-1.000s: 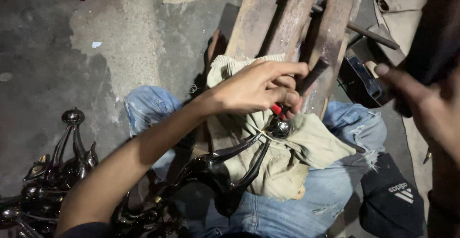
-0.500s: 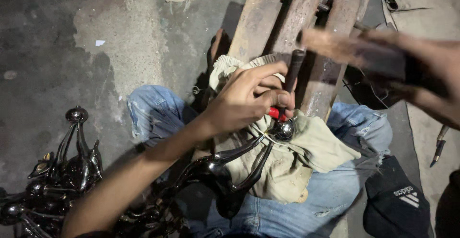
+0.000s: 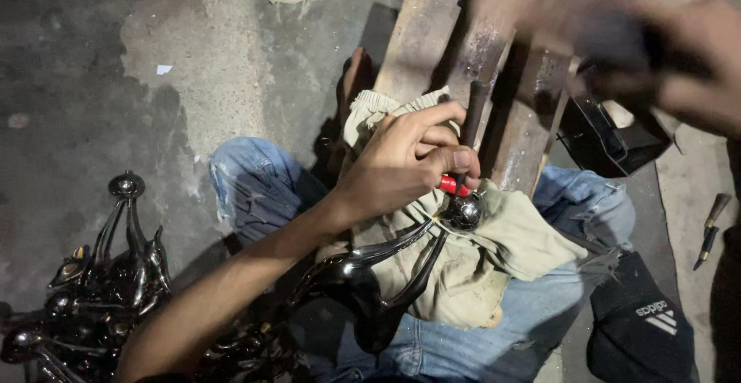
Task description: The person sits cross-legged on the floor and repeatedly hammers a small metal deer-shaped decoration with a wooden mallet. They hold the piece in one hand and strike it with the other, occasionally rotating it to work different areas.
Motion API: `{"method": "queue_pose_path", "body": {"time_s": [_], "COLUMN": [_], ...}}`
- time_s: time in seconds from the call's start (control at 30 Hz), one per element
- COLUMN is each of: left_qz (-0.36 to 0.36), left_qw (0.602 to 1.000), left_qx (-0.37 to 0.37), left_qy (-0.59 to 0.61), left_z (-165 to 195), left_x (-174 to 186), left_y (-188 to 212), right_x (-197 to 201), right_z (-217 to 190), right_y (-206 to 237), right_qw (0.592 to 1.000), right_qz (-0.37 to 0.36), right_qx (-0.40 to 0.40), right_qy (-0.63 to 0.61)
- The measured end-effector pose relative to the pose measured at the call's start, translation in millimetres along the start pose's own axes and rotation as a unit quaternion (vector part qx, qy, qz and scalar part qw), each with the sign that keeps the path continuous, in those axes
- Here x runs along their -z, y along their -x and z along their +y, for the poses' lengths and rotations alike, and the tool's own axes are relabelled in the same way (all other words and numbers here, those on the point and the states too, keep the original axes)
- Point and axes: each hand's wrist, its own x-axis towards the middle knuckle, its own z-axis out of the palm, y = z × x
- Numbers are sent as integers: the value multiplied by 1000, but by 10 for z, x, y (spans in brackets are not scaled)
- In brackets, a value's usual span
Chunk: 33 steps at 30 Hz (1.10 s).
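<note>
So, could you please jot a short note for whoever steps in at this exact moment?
Left hand: closed on a red-handled punch, tip set on the ball end of a dark metal piece.
Right hand: raised over the wooden block, blurred, gripping a dark tool I cannot make out.
The piece lies on a khaki cloth across the lap.
More dark metal pieces are heaped on the floor at left.
Done and left: cannot tell from this view.

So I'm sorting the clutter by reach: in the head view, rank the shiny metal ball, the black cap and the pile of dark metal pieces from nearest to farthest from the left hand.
From the left hand:
1. Shiny metal ball, just below its fingers.
2. Black cap, lower right.
3. Pile of dark metal pieces, far lower left.
</note>
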Motion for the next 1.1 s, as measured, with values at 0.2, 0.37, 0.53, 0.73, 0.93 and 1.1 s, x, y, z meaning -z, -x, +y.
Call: {"method": "queue_pose_path", "body": {"time_s": [0.2,0.37,0.53,0.73,0.93,1.1], "left_qz": [22,19,37,162,339,382], "left_qw": [999,998,994,958,912,890], "left_qx": [-40,-54,-101,-145,-109,-78], "left_qy": [10,38,-12,188,202,236], "left_z": [-51,-77,-124,-124,-329,-544], "left_x": [-9,-27,-42,382,558,329], "left_y": [64,84,61,437,1329,1768], "right_x": [-33,1,7,-573,-1845,-2533], "right_z": [-34,-183,-268,-7,363,415], "right_y": [30,182,437,992,1511,1598], "right_qw": [989,992,992,919,785,673], "right_qz": [43,46,9,350,487,516], "right_qx": [145,30,-44,103,-117,-170], "right_qy": [-1,111,121,-151,-365,-502]}}
